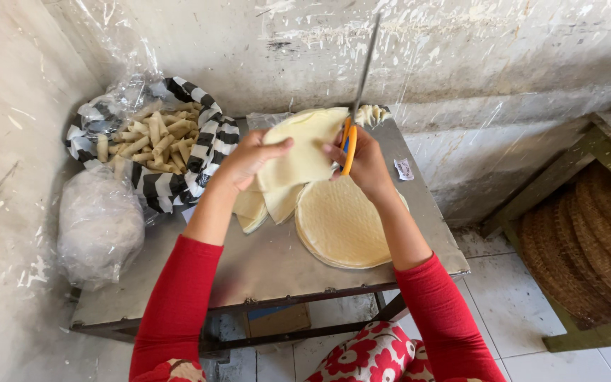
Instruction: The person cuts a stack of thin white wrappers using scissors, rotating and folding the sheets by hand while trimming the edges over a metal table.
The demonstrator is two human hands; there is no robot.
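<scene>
**Cutting a wrapper over the table**

Holding a pale, folded wrapper (304, 152) above the metal table (263, 262), the left hand (249, 159) pinches it along its left edge, thumb on top and fingers curled underneath. The right hand (363, 161) is closed through the orange handles of a pair of scissors (353, 113), whose long blades point up and away toward the wall (461, 56); whether the blades are parted cannot be told, as they show only as one thin line. The scissors meet the wrapper at its right edge.

Below the hands lies a round stack (337, 226) of the same pale sheets, flat on the table. Just left of it, partly under the held wrapper, sit a few cut pieces (252, 209), folded into wedges. A small heap of scraps (370, 113) rests at the table's far edge, beside the blades.

At the far left corner stands a black-and-white striped bag (203, 159), open, filled with rolls (153, 138) and lined with clear plastic. In front of it sits a tied plastic bag (100, 226), cloudy and full.

Both arms wear red sleeves (178, 297). Right of the table, a green wooden rack (567, 184) holds round woven trays (595, 247) on edge.
</scene>
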